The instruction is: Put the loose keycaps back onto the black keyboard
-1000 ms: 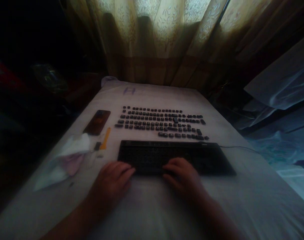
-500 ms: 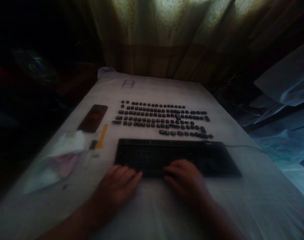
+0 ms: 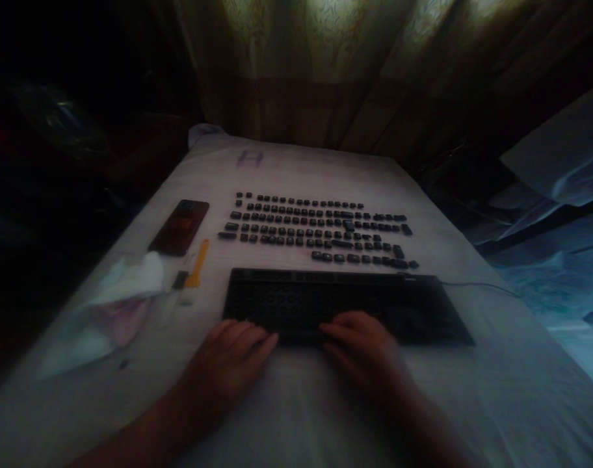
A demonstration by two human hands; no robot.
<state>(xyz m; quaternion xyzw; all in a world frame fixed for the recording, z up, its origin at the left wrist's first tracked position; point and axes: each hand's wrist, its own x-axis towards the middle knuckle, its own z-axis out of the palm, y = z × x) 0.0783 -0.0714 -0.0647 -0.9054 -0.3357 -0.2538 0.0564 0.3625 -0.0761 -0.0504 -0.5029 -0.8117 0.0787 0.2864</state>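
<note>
A black keyboard (image 3: 296,292) lies on the white-covered table in front of me, its key area stripped of most caps as far as the dim light shows. My left hand (image 3: 233,354) is closed over its front left edge, fingers on top and thumb along the rim. Around the middle of the same edge, my right hand (image 3: 357,344) grips with curled fingers, its thumb lower down. Any small part under the fingertips is hidden. Behind the keyboard, loose black keycaps (image 3: 296,231) are laid out in several rows.
To the left lie a dark phone (image 3: 180,227), a yellow-orange tool (image 3: 197,263), a small dark item (image 3: 180,279) and a crumpled white and pink cloth (image 3: 106,318). A cable (image 3: 476,285) runs off right. Curtains (image 3: 296,78) hang behind the table.
The view has shifted very slightly. Both hands stay at the keyboard's front edge, and the keycaps keep their places.
</note>
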